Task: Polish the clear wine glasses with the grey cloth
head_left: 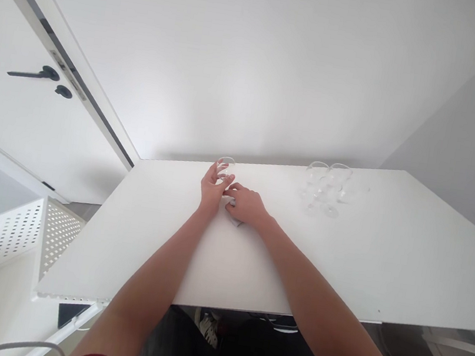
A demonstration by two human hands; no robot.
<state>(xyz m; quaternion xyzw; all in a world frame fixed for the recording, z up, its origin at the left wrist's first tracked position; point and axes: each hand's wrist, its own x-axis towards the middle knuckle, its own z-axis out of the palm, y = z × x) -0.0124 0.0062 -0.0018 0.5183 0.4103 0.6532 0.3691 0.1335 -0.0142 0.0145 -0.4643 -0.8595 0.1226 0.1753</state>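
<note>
My left hand [212, 191] is closed around the bowl of a clear wine glass [226, 163], near the back edge of the white table. Close beside it, my right hand [249, 205] is curled over a small pale grey cloth [234, 221], its fingertips at the lower part of the glass. The fingers hide most of the stem and foot. Part of the cloth shows below the right fingers, against the tabletop. Further right stand several clear stemmed glasses [328, 182] in a close group.
The white table [387, 248] reaches back to a plain white wall [253, 73]. A door with a black handle [34, 74] is at the left. Beside the table's left end stands a white perforated rack [10, 233]. A shoe [208, 331] shows below the front edge.
</note>
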